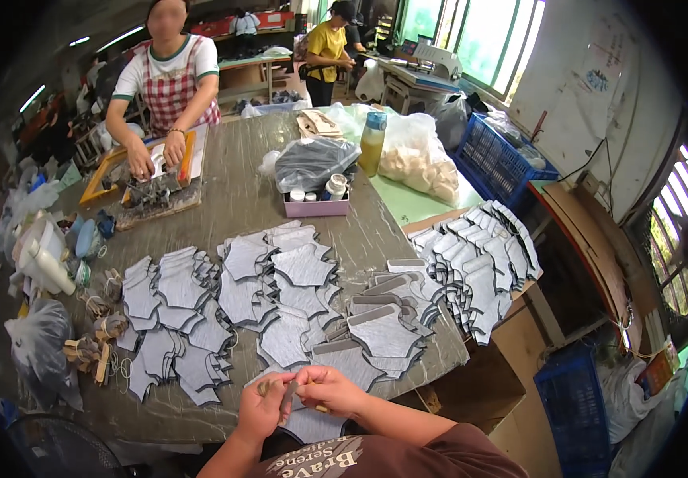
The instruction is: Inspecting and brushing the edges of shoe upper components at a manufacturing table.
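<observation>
While both grip it, L hand & R hand pinch grey strip, table edge.

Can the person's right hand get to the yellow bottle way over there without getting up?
Probably not. The right hand sits at the near table edge, while the yellow bottle stands far across the table, beyond rows of grey cut pieces and a small pink box. Nothing blocks the way; it just looks too far.

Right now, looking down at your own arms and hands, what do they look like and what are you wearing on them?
Both hands are bare: no gloves, rings or watch show on the left hand or the right hand. The forearms are uncovered too, rising from the lower edge of the view. The only clothing in sight is a dark brown short-sleeved t-shirt with pale printed lettering across the chest.
</observation>
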Demonstrator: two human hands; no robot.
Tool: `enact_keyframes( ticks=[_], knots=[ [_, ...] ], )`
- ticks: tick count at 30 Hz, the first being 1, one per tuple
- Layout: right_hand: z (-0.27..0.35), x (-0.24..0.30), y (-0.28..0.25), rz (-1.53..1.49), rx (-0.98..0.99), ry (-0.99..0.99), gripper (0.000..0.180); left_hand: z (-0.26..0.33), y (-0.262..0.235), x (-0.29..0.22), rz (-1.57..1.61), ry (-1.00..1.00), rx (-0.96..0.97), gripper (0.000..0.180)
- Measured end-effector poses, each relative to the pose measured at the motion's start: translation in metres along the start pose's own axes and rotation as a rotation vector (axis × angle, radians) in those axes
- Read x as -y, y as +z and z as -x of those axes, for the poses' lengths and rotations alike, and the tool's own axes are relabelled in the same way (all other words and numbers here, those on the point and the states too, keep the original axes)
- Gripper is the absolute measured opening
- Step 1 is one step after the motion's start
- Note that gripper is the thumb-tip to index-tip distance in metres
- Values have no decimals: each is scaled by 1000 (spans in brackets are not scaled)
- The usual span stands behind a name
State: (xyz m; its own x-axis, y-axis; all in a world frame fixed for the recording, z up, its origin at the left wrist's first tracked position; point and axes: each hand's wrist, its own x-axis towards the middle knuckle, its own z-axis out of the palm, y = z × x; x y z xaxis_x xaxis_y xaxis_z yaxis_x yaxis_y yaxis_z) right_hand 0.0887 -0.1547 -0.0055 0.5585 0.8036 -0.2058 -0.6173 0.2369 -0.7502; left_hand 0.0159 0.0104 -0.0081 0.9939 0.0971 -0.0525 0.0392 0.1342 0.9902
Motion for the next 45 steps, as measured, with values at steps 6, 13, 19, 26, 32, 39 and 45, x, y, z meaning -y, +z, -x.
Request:
enact_keyframes(
  ticks=[6, 13, 19, 26, 32, 39, 45],
  knots=[
    [22, 0, -7, -62, 38, -55, 5, -19, 14, -46, -536, 570, 172, 25],
    [67, 18, -36, -281, -443, -371, 7, -12, 22, -26, -379, 473, 305, 16],
    [181, 22, -177, 489, -1654, -1002, 9, 10, -5, 10, -170, -163, -40, 10],
    [216, -11, -219, 1372, -1907, -612, 28, 4, -26, 16, 113, -218, -286, 7],
    [68, 48, -40, 1498, -573, -903, 21, 12, -24, 9, 247, -208, -415, 11],
    [-18, -23, 0, 1729, 204, -746, 23, 27, -54, 8, 288, -110, -532, 9],
    [-18, -27, -1, 1677, 325, -618, 30, 46, -78, 7, 236, -105, -677, 7]
  ],
)
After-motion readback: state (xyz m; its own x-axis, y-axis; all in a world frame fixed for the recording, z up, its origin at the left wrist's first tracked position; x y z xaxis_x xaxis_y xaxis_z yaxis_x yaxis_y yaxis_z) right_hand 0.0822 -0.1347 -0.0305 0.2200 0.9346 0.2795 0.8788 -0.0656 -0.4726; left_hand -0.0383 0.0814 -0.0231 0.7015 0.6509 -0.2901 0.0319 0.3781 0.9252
